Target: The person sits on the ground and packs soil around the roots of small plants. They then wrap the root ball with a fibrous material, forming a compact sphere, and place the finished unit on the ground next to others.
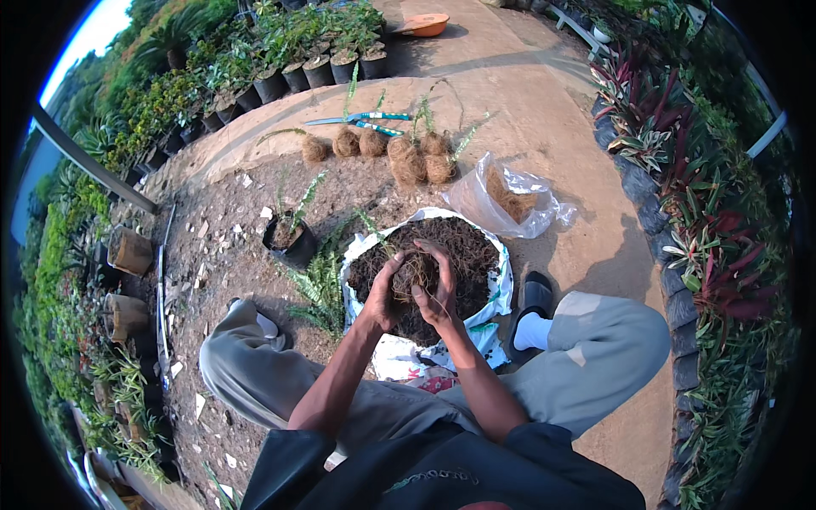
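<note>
A round ball of soil and coconut fibre point(414, 275), with a fern frond at its top, is cupped between my left hand point(384, 290) and my right hand point(438, 280). Both hands are over a white sack point(505, 280) with its rim rolled down, filled with dark fibrous soil point(468, 245). Cut fern fronds point(319, 290) lie against the sack's left side. Beyond the sack, several fibre-wrapped balls point(406, 159) stand in a row, some with fronds. Behind them lie hedge shears point(363, 119) with teal handles. A clear plastic bag point(475, 197) holds loose brown fibre point(507, 194).
A black pot with a fern point(293, 245) stands left of the sack. Rows of potted plants point(319, 70) line the far left edge. An orange pan-like object point(425, 25) lies far ahead. Red-leaved plants point(720, 255) border the right side. Stone chips dot the soil at left.
</note>
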`<control>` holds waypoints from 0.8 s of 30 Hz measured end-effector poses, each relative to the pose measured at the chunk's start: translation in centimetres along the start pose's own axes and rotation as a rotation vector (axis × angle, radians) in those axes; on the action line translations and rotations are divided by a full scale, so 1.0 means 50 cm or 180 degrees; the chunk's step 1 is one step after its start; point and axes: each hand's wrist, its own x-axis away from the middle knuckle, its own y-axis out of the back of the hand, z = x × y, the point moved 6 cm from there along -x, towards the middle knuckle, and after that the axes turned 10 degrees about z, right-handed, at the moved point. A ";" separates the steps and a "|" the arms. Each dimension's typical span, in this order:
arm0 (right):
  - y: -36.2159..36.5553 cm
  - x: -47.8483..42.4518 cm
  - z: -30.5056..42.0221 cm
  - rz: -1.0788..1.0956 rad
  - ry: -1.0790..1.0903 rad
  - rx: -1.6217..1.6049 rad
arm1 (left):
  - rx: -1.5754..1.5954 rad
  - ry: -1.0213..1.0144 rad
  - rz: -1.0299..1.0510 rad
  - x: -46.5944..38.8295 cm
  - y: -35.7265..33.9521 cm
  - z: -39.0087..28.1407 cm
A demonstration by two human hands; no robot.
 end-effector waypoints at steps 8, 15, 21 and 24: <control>-0.010 0.025 0.017 -0.0395 0.0239 0.1092 | -0.0688 -0.0079 0.0358 0.012 -0.035 -0.003; -0.019 0.071 -0.012 -0.0449 0.0097 0.1046 | -0.1201 0.0020 0.0356 0.009 -0.007 0.014; -0.001 0.030 -0.006 -0.0627 -0.0162 0.0021 | -0.0590 0.0201 0.0219 0.025 -0.020 -0.011; -0.008 0.011 0.011 -0.0334 -0.0091 0.0319 | -0.0025 0.0151 0.0219 0.015 -0.010 -0.005</control>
